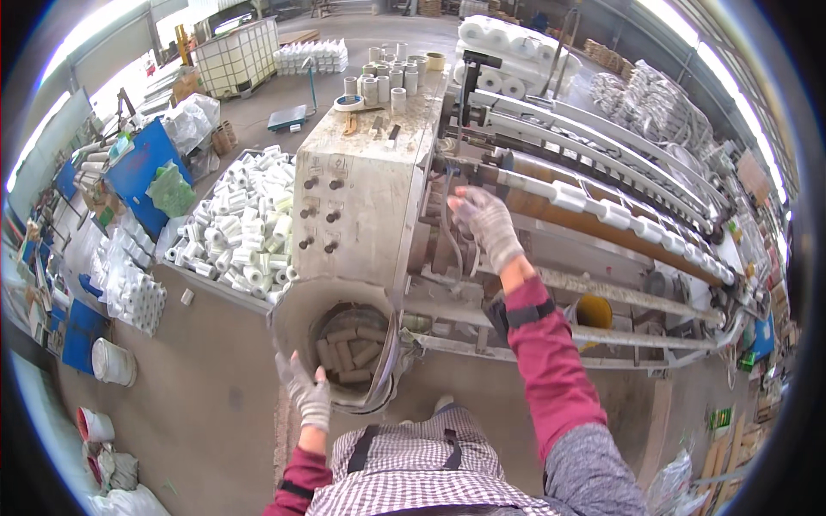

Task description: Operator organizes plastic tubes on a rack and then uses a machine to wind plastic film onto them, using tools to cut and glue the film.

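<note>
My left hand (307, 397), in a light grey glove with bare fingertips, is open with its fingers spread at the near left edge of a large worn bucket (291, 320). Inside this bucket lie several brown cardboard tubes (354, 351). My right hand (486, 225), gloved the same way, reaches to the left end of a machine with long rollers. Its fingers are bent together beside a curved grey strap (447, 219); what they hold, if anything, is hidden. A shaft carrying white rolls (594, 205) runs to the right from near that hand.
A beige machine cabinet (357, 206) with black knobs stands ahead, short tubes (383, 88) on its top. Left of it is a bin heaped with white wrapped rolls (245, 219). Under the rollers sits a yellow bucket (594, 311). Large white rolls (508, 52) are stacked behind the machine.
</note>
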A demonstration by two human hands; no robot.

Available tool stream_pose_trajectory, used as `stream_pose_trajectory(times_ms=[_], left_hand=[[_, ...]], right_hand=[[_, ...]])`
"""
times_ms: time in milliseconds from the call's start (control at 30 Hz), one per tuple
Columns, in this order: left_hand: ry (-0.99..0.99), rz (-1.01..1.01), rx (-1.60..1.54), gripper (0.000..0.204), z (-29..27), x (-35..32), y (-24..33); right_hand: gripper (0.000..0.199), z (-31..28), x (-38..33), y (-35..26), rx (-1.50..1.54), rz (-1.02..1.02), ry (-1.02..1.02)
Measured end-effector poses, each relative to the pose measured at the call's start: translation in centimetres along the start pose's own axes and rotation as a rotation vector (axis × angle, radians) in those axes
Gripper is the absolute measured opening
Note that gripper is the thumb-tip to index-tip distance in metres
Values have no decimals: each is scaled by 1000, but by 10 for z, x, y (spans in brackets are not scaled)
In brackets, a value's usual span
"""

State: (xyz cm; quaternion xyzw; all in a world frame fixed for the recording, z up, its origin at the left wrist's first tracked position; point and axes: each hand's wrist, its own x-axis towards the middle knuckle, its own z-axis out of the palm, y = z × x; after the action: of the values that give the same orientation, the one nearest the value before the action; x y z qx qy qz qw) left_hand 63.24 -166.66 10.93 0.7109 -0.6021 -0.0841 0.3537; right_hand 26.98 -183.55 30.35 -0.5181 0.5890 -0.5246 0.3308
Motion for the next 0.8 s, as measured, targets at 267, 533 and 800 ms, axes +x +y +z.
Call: stream_pose_trajectory(times_ms=[267, 533, 800], left_hand=[[25, -186, 155, 64, -6, -2, 19], [-61, -330, 131, 64, 9, 16, 41], [172, 201, 541, 38, 12, 39, 61]], right_hand=[[77, 71, 310, 5, -505, 16, -82], [63, 85, 440, 44, -684, -131, -200], [36, -69, 338, 56, 982, 75, 245]])
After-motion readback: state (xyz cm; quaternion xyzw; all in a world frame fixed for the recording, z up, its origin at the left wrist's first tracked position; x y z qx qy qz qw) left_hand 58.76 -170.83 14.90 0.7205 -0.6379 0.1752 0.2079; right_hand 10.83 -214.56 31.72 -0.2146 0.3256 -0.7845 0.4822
